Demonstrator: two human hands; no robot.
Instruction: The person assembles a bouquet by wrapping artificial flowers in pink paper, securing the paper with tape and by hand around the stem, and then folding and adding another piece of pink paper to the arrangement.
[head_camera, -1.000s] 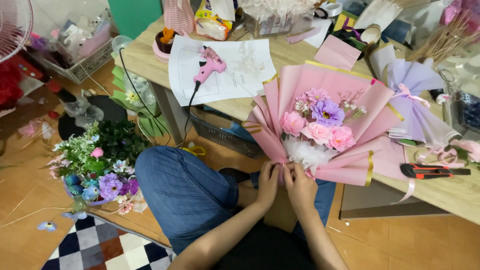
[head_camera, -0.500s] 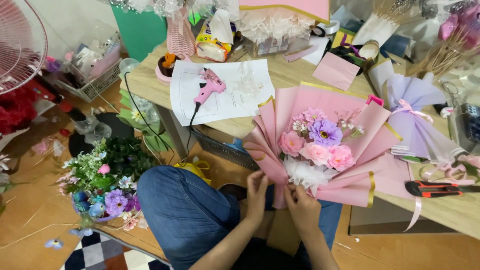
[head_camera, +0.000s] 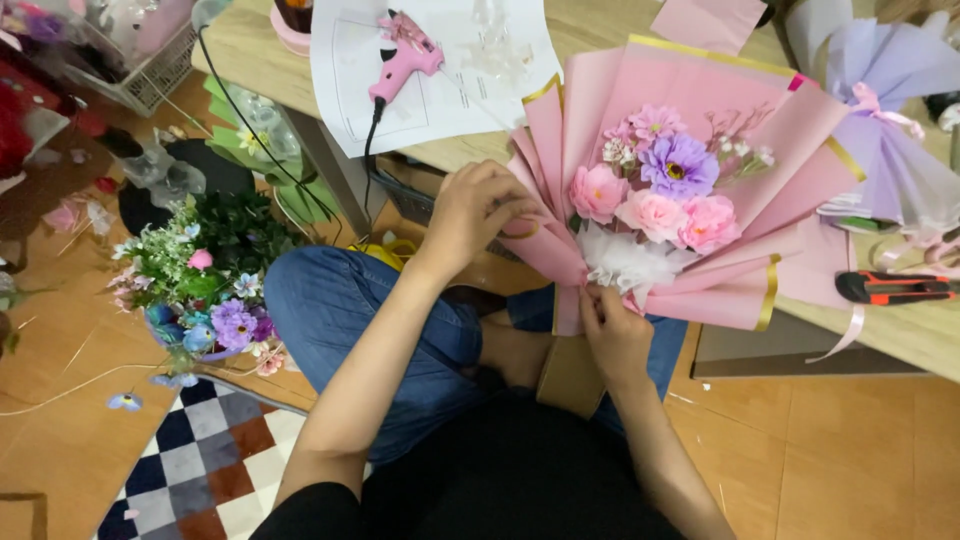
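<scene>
Bouquet (head_camera: 665, 200) in pink wrap: left hand (head_camera: 478, 212) fingers grasp wrap's left fold; right hand (head_camera: 612, 330) pinches base.

Bare forearms, black short-sleeved top, blue jeans, no rings or watch.

A wooden floor (head_camera: 850, 450) in a warm orange-brown tone is seen across the lower part of the view. A checkered rug (head_camera: 200, 475) in dark blue, grey, white and brown is laid at the lower left. A light wooden table (head_camera: 250, 50) is set across the top, its edge running diagonally. Even, soft light is cast throughout.
</scene>
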